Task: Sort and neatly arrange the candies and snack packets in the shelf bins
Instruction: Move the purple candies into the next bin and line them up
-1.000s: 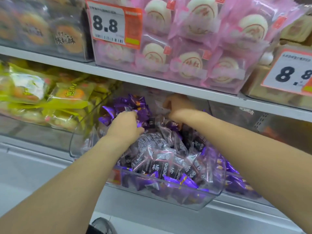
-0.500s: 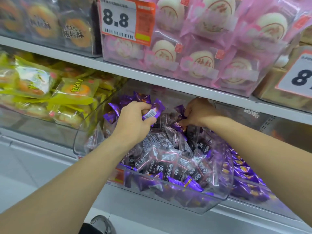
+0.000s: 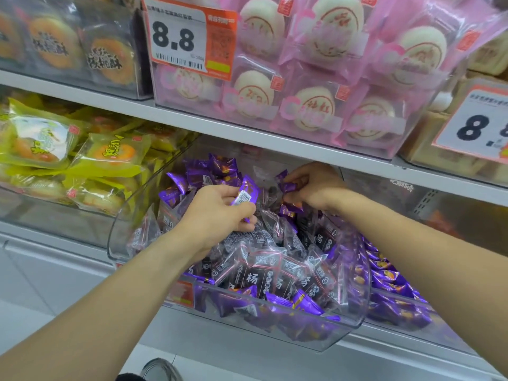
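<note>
Big clear bin [image 3: 275, 329] juts out from the lower shelf, heaped with dark plum packets [image 3: 264, 273] at the front and purple candies [image 3: 209, 171] toward the back. Both arms reach in — the left hand [image 3: 217, 213] grips a purple packet [image 3: 246, 192] barcode side up, lifted above the heap, the right hand [image 3: 316, 185] pinches a small purple candy [image 3: 287, 185] near the back of the bin.

Orange price tag [image 3: 189, 39] reads 8.8, upper shelf edge [image 3: 247, 133]. Grey shoe [image 3: 160, 369] on floor [image 3: 24, 292], bottom edge.
</note>
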Motion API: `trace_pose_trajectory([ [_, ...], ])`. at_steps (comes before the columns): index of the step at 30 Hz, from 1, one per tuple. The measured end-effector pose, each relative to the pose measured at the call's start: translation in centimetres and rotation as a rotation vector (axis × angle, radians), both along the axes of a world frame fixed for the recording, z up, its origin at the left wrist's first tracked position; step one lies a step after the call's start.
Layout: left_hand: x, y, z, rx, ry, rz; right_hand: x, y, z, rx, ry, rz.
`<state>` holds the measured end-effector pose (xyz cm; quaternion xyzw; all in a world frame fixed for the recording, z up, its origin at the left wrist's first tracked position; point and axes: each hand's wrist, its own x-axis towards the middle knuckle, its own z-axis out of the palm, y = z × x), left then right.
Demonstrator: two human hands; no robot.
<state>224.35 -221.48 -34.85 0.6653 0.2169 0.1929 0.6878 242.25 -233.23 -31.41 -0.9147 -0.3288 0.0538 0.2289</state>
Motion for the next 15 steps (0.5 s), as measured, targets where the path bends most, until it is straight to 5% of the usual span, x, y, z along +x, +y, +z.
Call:
trace_pose_trajectory([
  [4, -0.3, -0.3, 0.7, -0.073, 0.027, -0.114, -2.4, -2.2, 0.4, 0.278, 0.132, 0.087],
  [10, -0.3, -1.9, 1.5, -0.385, -0.009, -0.207, -6.9, -6.5, 0.9, 0.624, 0.584, 0.031],
  [15, -0.1, -3.7, 1.9, -0.320, -0.005, -0.295, -8.4, -11.2, 1.6, 0.786, 0.920, -0.088],
])
